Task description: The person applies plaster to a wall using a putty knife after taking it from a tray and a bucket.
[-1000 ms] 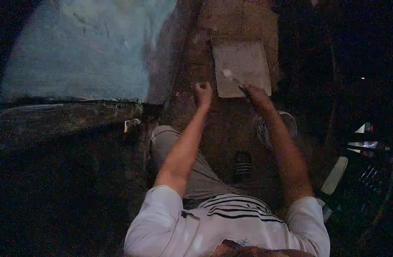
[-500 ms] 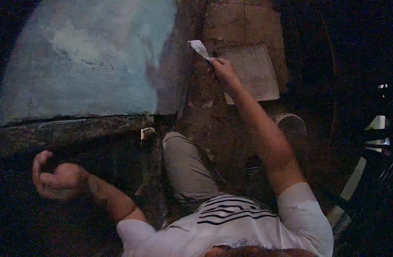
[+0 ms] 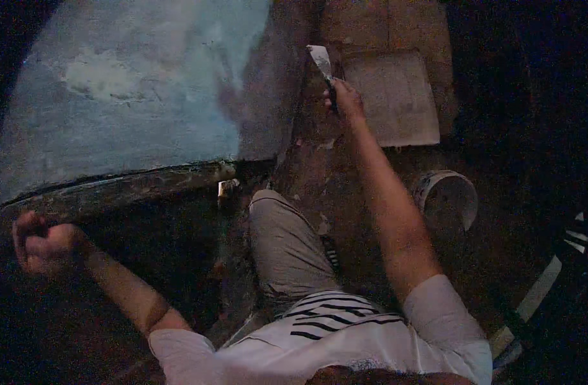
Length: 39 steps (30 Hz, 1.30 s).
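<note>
Blue-white surface point(image 3: 146, 128) | right hand point(image 3: 348, 101) grasping scraper point(image 3: 321, 61) | left hand point(image 3: 47, 245) curled, whether clenched unclear

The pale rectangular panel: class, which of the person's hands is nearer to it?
Right. The right hand, gripping a putty knife, appears by the left edge of the pale rectangular panel; the left hand is far to its left and lower in view.
</note>
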Each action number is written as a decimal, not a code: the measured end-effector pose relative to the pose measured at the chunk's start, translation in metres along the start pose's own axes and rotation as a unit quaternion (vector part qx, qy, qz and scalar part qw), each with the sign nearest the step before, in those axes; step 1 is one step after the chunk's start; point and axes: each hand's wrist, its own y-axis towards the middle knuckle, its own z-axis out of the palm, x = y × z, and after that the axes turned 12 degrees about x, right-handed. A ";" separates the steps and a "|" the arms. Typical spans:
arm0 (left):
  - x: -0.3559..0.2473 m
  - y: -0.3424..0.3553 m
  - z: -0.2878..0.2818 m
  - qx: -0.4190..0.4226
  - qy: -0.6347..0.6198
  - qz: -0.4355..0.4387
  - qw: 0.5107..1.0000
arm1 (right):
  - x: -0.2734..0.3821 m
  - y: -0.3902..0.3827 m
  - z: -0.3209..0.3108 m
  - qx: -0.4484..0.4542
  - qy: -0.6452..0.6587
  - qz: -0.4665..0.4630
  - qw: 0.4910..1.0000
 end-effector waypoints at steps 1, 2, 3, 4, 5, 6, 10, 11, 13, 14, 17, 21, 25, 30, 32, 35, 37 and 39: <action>0.002 0.001 0.002 0.001 0.024 -0.016 1.000 | -0.004 0.004 -0.001 -0.018 -0.028 -0.008 0.999; 0.003 0.003 0.003 0.006 0.025 -0.016 1.000 | -0.008 0.006 -0.003 -0.003 -0.015 -0.001 1.000; 0.001 0.006 0.006 0.008 0.024 0.020 0.999 | -0.013 0.009 -0.005 0.016 0.000 0.011 1.000; 0.000 0.010 0.007 0.009 0.023 0.057 0.998 | -0.016 0.010 -0.006 0.039 0.012 0.038 0.998; -0.005 0.014 0.010 0.016 0.029 0.065 0.997 | -0.020 0.011 -0.008 0.042 0.023 0.026 0.999; -0.008 0.020 0.009 0.012 0.030 0.080 0.996 | -0.023 0.012 -0.009 0.062 0.045 0.027 0.997; -0.018 0.031 0.020 -0.064 0.036 0.120 0.990 | -0.040 0.011 -0.011 0.096 0.083 0.042 0.991; -0.018 0.031 0.022 -0.088 0.039 0.128 0.987 | -0.045 0.011 -0.010 0.099 0.084 0.044 0.991; -0.015 0.023 0.027 -0.075 0.040 0.107 0.991 | -0.055 0.010 -0.008 0.093 0.055 0.083 0.991; -0.014 0.019 0.029 -0.069 0.041 0.098 0.992 | -0.060 0.009 -0.007 0.096 0.055 0.096 0.989; -0.007 0.009 0.025 0.062 0.077 0.066 0.993 | -0.075 0.010 -0.003 0.065 0.002 0.140 0.988; -0.002 -0.006 0.022 0.007 0.055 0.020 0.998 | -0.090 0.017 -0.002 0.031 0.019 0.124 0.992; 0.004 -0.015 0.017 -0.056 -0.021 -0.050 0.997 | -0.101 0.028 -0.004 0.039 0.061 0.114 0.991; 0.016 -0.017 0.008 -0.002 0.004 0.046 0.999 | -0.102 0.035 0.002 0.061 0.103 0.099 0.988; 0.017 -0.016 0.007 -0.020 -0.017 0.060 0.998 | -0.096 0.035 0.008 0.044 0.081 0.083 0.992; 0.012 -0.010 0.005 0.032 0.150 0.245 0.957 | -0.083 0.036 0.022 0.029 0.083 0.074 0.993; 0.010 -0.005 0.002 0.084 0.122 0.245 0.958 | -0.075 0.040 0.032 0.018 0.077 0.028 0.996; 0.018 -0.004 0.004 0.033 0.263 0.303 0.915 | -0.072 0.049 0.042 0.017 0.067 0.014 0.998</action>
